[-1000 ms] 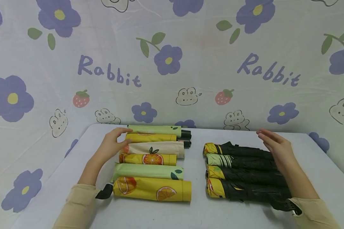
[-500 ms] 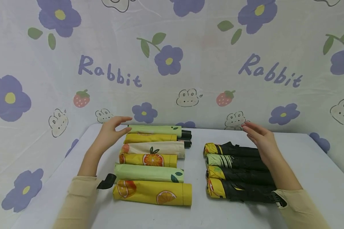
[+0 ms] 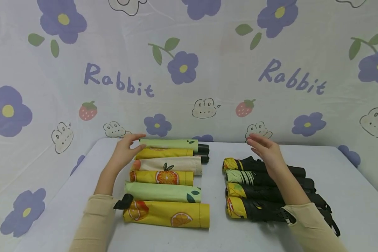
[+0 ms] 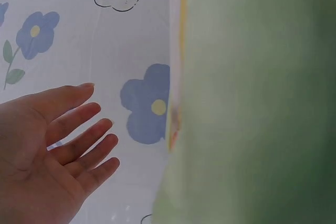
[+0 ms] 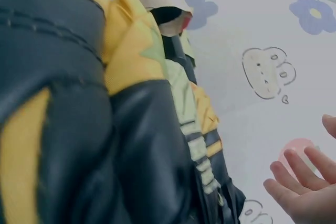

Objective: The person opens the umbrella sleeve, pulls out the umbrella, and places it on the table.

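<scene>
From my seat I have the left hand [image 3: 124, 152] just beside the left end of the pale green roll [image 3: 168, 144], thumb and index spread apart in a loose C, gripping nothing; whether the thumb touches that roll I can't tell. The roll lies just right of my left fingertips, its long axis running sideways, its black end [image 3: 203, 148] pointing right.

Down from that hand, towards my wrist, the others lie in a row with the same sideways axis: a slim yellow roll [image 3: 165, 153], a cream roll [image 3: 167, 164], an orange-print roll [image 3: 145, 176], a leaf-print green roll [image 3: 160, 191] and, nearest my sleeve, a wide yellow roll [image 3: 160, 213] — its right end dips slightly towards me.

My right hand [image 3: 269, 154] hangs above the far side of the dark group, fingers extended and slightly bent, pointing up and to the left, holding nothing. Below it and under the forearm are four dark rolls: a yellow-banded roll [image 3: 247, 163] farthest out, a green-ended roll [image 3: 242, 177], a yellow-ended roll [image 3: 237, 190] and an orange-slice roll [image 3: 237, 207] nearest the wrist. Their coloured ends point left, towards my other hand — the black bodies run off rightward, behind the forearm.
</scene>
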Available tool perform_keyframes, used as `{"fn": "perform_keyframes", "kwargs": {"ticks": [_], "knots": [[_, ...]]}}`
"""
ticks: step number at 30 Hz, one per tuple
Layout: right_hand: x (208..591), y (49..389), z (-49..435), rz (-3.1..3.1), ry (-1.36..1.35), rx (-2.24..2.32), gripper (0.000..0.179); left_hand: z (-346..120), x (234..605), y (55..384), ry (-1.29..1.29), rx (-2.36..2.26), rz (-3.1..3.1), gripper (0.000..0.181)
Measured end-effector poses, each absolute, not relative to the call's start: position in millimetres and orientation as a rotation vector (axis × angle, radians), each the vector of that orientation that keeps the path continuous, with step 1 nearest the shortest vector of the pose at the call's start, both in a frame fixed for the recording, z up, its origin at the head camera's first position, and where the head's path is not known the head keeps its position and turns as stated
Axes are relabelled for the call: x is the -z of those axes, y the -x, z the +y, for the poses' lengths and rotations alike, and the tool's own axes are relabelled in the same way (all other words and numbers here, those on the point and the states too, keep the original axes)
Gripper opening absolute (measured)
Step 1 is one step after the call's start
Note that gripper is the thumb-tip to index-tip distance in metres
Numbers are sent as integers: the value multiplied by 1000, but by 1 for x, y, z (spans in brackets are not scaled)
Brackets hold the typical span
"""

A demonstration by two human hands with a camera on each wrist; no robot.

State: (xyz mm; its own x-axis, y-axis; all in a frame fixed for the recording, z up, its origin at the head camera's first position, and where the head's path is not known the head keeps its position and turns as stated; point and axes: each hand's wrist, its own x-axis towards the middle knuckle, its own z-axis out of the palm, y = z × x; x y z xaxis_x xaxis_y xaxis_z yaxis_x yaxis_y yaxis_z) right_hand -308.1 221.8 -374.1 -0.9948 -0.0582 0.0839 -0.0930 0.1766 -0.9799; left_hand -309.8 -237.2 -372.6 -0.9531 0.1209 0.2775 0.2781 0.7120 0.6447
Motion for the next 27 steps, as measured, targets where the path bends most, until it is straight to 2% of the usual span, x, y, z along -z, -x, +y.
{"fn": "perform_keyframes", "kwargs": {"ticks": [10,27], "knots": [[380,313,201,-2379,-168,-2083,57,-239,387,314,306,1094,-2785,51],[395,325,155,-2370,-117,-2254,50,-233,405,320,300,1077,-2815,45]]}}
